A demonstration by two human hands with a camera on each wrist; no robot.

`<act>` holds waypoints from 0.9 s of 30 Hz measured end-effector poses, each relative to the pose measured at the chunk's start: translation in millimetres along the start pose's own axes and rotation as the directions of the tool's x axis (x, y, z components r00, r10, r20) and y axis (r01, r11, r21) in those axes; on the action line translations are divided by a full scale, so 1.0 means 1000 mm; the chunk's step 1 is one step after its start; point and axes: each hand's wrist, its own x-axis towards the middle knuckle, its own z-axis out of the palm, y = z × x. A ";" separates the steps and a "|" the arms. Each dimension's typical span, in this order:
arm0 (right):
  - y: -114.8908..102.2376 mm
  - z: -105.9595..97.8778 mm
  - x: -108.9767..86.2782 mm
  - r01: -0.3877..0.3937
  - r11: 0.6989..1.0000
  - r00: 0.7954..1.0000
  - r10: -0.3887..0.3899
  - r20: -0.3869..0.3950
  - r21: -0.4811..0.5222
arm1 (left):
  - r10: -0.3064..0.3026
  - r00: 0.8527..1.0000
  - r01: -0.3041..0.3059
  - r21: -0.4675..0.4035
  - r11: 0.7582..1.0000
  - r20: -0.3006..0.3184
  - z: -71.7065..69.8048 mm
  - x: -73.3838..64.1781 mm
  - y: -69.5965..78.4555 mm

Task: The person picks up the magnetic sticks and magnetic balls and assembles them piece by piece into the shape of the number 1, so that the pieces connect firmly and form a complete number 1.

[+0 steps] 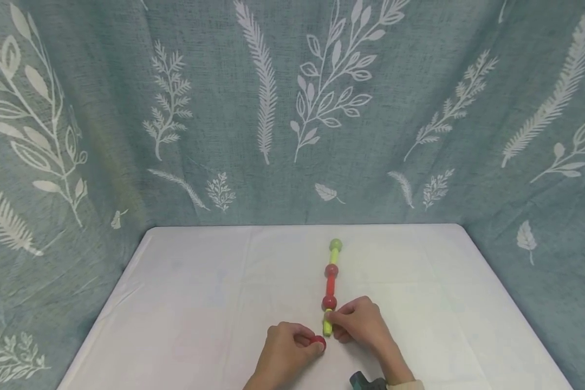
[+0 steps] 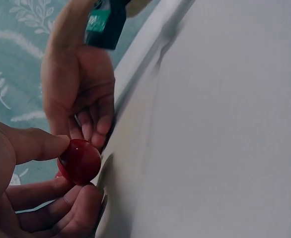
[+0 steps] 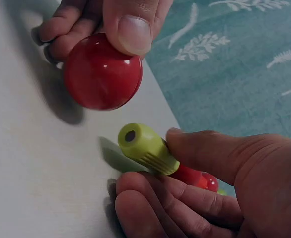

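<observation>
A glossy red ball (image 2: 81, 162) is pinched between the thumb and fingers of my left hand (image 1: 285, 351), just short of the near end of a chain. With thumb and fingers my right hand (image 1: 363, 324) holds the yellow-green rod (image 3: 148, 148) that forms this near end; a dark round spot shows on its tip. Beyond it the chain runs away from me: a red ball (image 1: 329, 302), a red rod (image 1: 330, 285), another red ball (image 1: 331, 271), a yellow-green rod (image 1: 333, 256) and a green ball (image 1: 336, 245). A gap separates the held ball from the rod tip.
The chain lies on a white-covered table (image 1: 200, 292). Behind and beside the table hangs a blue-green curtain (image 1: 283, 108) with white leaf prints. A dark green device (image 1: 365, 381) sits at my right wrist.
</observation>
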 end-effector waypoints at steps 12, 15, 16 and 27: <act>0.001 -0.004 0.005 -0.011 0.999 0.999 0.009 0.051 0.035 | 0.062 0.994 -0.055 0.084 0.995 -0.091 0.025 0.004 0.004; 0.000 -0.004 0.005 0.002 0.999 0.998 -0.004 0.060 0.042 | 0.060 0.991 -0.048 0.104 0.993 -0.116 0.027 0.005 0.005; 0.000 -0.004 0.005 0.003 0.999 0.998 -0.006 0.060 0.041 | 0.053 0.991 -0.040 0.107 0.993 -0.121 0.028 0.005 0.006; 0.002 -0.007 0.005 0.001 1.000 0.998 -0.001 0.066 0.001 | -0.024 0.990 0.041 0.119 0.992 -0.137 0.035 0.005 0.008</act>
